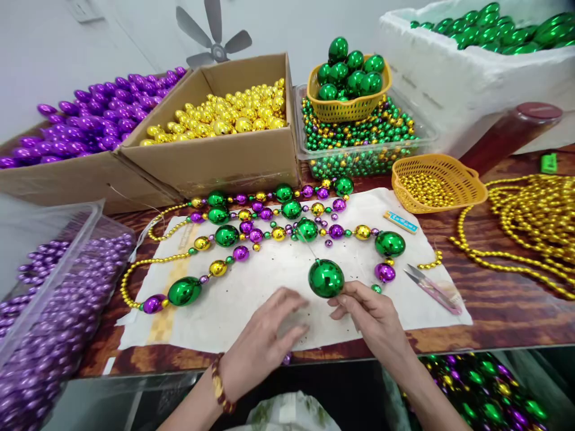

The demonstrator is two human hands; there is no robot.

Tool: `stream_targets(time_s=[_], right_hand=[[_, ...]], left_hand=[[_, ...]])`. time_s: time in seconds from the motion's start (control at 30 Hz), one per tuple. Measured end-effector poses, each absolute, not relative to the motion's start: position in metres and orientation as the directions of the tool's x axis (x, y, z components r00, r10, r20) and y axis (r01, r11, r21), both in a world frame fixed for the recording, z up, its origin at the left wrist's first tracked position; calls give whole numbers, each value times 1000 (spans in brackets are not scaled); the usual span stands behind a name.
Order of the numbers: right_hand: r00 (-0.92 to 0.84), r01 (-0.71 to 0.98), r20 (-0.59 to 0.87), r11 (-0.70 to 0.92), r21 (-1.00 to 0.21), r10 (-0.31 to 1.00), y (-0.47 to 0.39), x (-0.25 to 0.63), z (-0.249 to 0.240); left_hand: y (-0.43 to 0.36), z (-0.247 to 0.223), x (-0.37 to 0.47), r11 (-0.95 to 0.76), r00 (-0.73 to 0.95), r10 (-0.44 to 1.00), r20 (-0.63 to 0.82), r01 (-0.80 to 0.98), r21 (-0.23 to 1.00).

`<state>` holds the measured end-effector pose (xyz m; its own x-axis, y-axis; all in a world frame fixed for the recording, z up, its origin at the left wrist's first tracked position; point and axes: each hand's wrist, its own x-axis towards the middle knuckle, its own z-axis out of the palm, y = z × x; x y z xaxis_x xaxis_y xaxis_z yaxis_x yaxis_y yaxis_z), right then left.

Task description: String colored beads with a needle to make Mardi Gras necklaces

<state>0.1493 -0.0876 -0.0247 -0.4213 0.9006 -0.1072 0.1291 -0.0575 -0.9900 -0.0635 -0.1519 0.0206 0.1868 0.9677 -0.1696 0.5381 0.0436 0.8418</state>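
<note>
A large shiny green bead (326,278) is pinched at its lower right by the fingertips of my right hand (371,311). A thin pale line runs from the bead's top up toward the strung beads behind it. My left hand (269,326), a bracelet on its wrist, hovers just left of the bead with fingers apart and slightly blurred; nothing shows in it. Beyond both hands, strands of green, purple and gold beads (278,233) lie across a white cloth (242,326). Right of my right hand rest pink-handled thread snips (433,290).
Along the back stand a box of purple beads (90,126), a carton of gold beads (206,155), a clear tub (314,152) under a yellow basket (345,111), and a white foam box (431,78). Purple beads fill a bin (58,299) at left. Gold bead strands (534,221) lie right.
</note>
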Motion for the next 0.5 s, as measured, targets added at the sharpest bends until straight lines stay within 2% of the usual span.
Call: stream_targets(time_s=[0.1,0.2,0.4,0.5], right_hand=[[-398,118,-124,-84,-989,909,-87,152,-27],[-407,125,-106,-59,-990,907,-87,151,-27],[-414,139,-74,-18,-990,907,-89,147,-28],[-411,142,-64,-5,-990,909,-89,148,-28]], left_hand=[[-172,18,-71,-79,352,891,-287,743,665],[-185,11,-74,-105,375,851,-368,807,582],[-191,3,-77,-73,375,847,-378,784,616],[-174,8,-89,-66,325,901,-287,756,651]])
